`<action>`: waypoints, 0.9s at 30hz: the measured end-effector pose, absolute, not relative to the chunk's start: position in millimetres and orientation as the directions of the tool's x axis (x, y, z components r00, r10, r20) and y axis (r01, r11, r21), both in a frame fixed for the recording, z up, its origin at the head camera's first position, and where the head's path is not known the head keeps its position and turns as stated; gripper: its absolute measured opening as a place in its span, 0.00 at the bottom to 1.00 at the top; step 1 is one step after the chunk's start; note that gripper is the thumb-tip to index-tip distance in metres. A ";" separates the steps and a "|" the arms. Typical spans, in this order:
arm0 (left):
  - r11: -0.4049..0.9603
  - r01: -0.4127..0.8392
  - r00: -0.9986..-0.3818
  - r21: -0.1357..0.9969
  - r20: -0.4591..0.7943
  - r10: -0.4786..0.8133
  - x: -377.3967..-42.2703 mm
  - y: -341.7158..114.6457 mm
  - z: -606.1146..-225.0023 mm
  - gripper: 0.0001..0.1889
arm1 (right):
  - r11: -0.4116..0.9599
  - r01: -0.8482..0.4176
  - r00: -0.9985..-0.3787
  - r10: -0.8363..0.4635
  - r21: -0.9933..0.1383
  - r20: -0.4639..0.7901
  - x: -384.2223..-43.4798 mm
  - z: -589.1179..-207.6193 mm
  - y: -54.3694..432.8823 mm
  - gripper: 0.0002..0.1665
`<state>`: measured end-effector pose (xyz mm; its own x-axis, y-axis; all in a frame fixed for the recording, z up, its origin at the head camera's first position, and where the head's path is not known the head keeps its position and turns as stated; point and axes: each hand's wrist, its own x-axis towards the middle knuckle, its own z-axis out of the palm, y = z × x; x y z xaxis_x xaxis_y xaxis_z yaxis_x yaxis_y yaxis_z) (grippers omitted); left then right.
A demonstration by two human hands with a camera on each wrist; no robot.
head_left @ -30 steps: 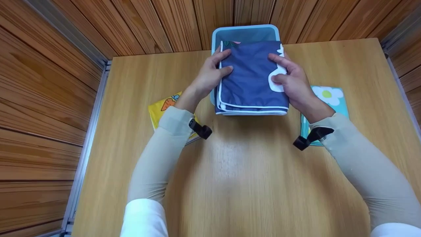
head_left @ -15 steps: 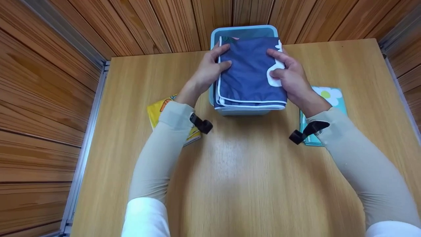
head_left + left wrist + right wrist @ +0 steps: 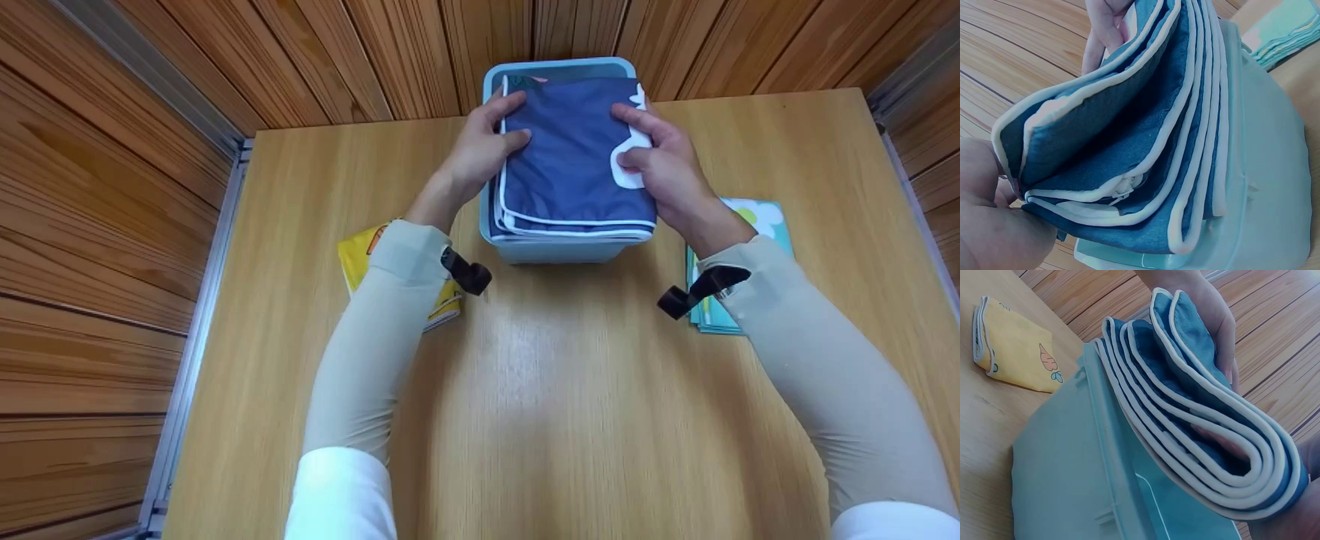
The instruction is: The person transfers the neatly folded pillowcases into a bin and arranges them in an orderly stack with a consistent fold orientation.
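Note:
A thick folded navy cloth (image 3: 570, 161) with white piped edges and a white print on its right side overlaps the mouth of a light blue plastic bin (image 3: 559, 253). My left hand (image 3: 476, 150) grips its left edge, thumb on top. On the right edge, my right hand (image 3: 671, 172) pinches it the same way, the other fingers hidden underneath. Several layers of the cloth (image 3: 1207, 124) fan apart in the left wrist view. From the right wrist, the folded cloth (image 3: 1264, 461) bends in a loop over the bin (image 3: 1061, 455), whose inside partly shows.
A folded yellow cloth (image 3: 354, 259) with a carrot print lies on the wooden table (image 3: 525, 420) left of the bin, partly under my left forearm. To the right lies a folded teal cloth (image 3: 778, 232) with a flower print. Wood-panelled walls (image 3: 420, 52) enclose the table.
Both hands have carried the navy cloth a little toward the back, farther over the bin. More of the bin's front wall shows now. The grip looks the same.

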<state>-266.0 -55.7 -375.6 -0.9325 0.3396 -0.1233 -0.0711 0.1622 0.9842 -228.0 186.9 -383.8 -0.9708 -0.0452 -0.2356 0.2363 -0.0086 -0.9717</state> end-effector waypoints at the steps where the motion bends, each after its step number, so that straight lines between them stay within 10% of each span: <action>1: 0.160 -0.072 -0.933 0.985 -0.123 0.338 -266.4 -55.6 -375.1 0.29 | -0.008 0.235 -0.971 -0.044 -0.972 -0.234 -228.7 -383.5 186.8 0.38; 27: 0.164 -0.149 -0.941 0.975 -0.191 0.278 -288.4 -48.3 -377.5 0.30 | 0.008 0.246 -0.968 -0.051 -0.969 -0.247 -250.2 -382.0 188.7 0.39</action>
